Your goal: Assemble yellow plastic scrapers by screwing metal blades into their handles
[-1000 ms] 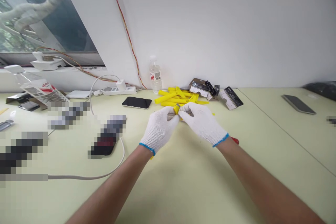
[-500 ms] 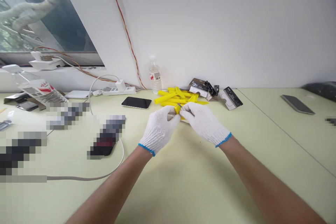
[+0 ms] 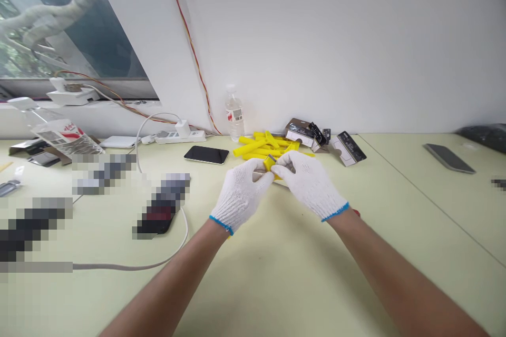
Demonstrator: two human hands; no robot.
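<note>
My left hand (image 3: 242, 192), in a white knit glove with a blue cuff, pinches a small yellow piece (image 3: 269, 162) with a grey edge. From the right, my right hand (image 3: 308, 181), gloved the same way, has its fingertips closed against that piece. Both hands meet above the pale green table (image 3: 253, 279). Just behind them lies a pile of yellow plastic parts (image 3: 253, 146). The fingers hide most of the piece, and something thin and pale shows beneath the right fingertips.
A black phone (image 3: 206, 155) lies left of the pile. A water bottle (image 3: 235, 116) stands by the wall. Small black-and-white boxes (image 3: 302, 131) sit behind the pile. White cables and a power strip (image 3: 174, 138) are at left; a dark flat device (image 3: 448, 158) is at right.
My right fingers have shifted slightly on the yellow piece, and more of it shows. A bit of red now shows beside my right wrist and a bit of yellow below my left cuff.
</note>
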